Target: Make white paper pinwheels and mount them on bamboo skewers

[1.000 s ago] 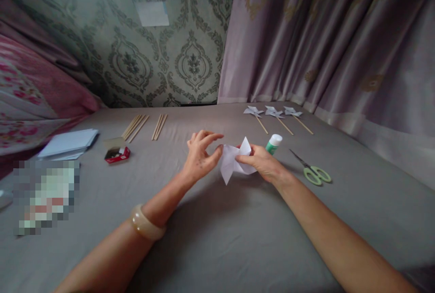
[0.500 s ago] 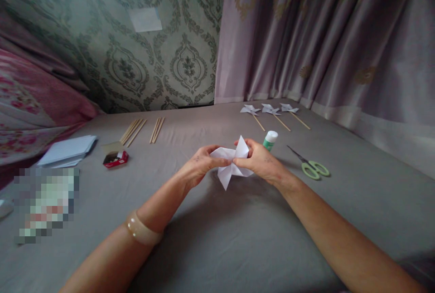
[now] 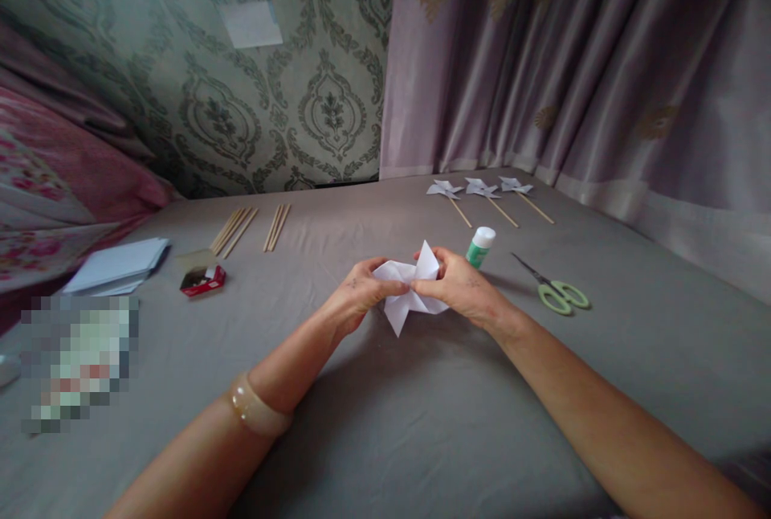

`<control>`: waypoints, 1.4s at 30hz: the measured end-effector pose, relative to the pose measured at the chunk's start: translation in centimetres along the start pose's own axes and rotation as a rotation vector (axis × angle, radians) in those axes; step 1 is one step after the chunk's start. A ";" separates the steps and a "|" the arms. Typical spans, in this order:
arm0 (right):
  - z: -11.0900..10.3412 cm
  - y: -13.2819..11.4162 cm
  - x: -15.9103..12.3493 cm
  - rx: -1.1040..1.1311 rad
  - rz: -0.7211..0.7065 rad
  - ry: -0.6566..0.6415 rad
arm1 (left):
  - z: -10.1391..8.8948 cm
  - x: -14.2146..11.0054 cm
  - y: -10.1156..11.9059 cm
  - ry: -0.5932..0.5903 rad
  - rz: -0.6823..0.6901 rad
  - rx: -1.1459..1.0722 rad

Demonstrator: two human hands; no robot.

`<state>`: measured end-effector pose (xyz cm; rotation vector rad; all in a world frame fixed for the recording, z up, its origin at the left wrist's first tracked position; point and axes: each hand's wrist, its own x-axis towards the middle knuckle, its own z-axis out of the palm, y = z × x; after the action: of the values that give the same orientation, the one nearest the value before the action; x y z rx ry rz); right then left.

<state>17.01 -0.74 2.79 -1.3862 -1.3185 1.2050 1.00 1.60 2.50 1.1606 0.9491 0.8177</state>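
Between my two hands is a white paper pinwheel, its points folded in toward the centre. My left hand grips its left side, the thumb pressing near the middle. From the right, my right hand grips it too, and that thumb also lies at the centre. The fingers behind the paper are mostly hidden. Just beyond my right hand stands a glue stick with a white cap and green label. Green-handled scissors lie farther right on the grey cloth.
Three finished pinwheels on sticks lie at the back right. Several wooden sticks lie at the back left, near a small open red box. A stack of white paper is at the far left, behind a pixelated item.
Both hands keep their hold on the pinwheel, almost unmoved. The view has shifted slightly, so the glue stick and scissors appear a little farther right.
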 end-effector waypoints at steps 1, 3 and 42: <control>0.1 0.0 0.0 -0.002 0.003 0.002 | 0.0 0.0 -0.1 0.006 -0.001 0.000; 0.1 0.1 0.1 -0.003 0.011 0.004 | 0.0 0.0 -0.2 0.015 -0.004 0.001; -1.2 -0.4 -0.2 0.135 0.055 -0.171 | -0.1 0.2 -0.8 -0.082 -0.118 -0.154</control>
<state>18.14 -0.91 3.46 -1.2525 -1.2960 1.4488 1.04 1.66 1.65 0.9885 0.8637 0.7297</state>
